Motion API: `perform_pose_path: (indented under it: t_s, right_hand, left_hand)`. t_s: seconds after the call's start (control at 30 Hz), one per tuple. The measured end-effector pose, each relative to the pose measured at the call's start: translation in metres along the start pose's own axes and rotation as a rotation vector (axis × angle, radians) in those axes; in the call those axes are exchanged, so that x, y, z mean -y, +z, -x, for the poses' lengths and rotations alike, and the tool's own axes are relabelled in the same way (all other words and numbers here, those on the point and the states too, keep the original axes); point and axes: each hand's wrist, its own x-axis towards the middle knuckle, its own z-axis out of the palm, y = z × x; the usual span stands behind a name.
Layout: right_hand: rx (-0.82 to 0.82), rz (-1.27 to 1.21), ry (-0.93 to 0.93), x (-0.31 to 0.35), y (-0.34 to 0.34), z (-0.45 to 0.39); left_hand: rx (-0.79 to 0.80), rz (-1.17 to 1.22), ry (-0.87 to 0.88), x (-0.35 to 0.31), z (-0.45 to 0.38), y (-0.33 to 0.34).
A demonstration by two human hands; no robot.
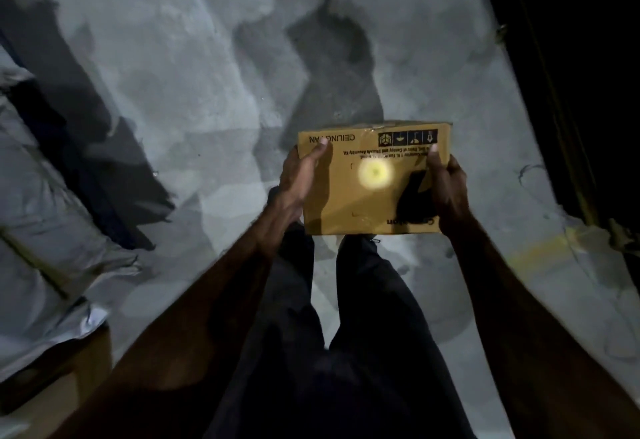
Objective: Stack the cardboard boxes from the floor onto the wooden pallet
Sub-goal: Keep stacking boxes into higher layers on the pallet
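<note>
A brown cardboard box (374, 196) with black print and handling symbols is held in front of me above the concrete floor. My left hand (299, 179) grips its left side with the thumb on top. Its right side is clasped by my right hand (446, 182), thumb also on top. A bright round light spot falls on the box's top face. No wooden pallet shows in this view.
Grey concrete floor (194, 58) with dark stains stretches ahead. White plastic-wrapped goods (41, 231) lie at the left, with another cardboard box (69, 379) at the lower left. A dark frame or doorway (571, 75) runs along the right. My dark-trousered legs (346, 334) are below the box.
</note>
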Motion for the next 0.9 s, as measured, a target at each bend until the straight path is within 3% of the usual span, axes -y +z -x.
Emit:
perform_pose_path:
  t_s: [0.2,0.33,0.57,0.9]
  right_hand:
    - [-0.169,-0.115,-0.097,0.031,-0.022,0.08]
    - [-0.305,-0.261,-0.133,0.039,-0.023,0.141]
    - [-0.691,-0.62,-0.001,-0.001,0.005,0.273]
    - [-1.142,-0.722,0.428,-0.093,0.029,0.439]
  left_hand:
    - [-0.115,-0.059,0.078,-0.046,0.045,0.005]
    - [-0.194,-0.177,0.219,-0.096,0.09,0.021]
    - [0.106,-0.426,0.471,-0.13,0.155,0.024]
    - [0.549,-0.7,0.643,-0.029,0.276,0.037]
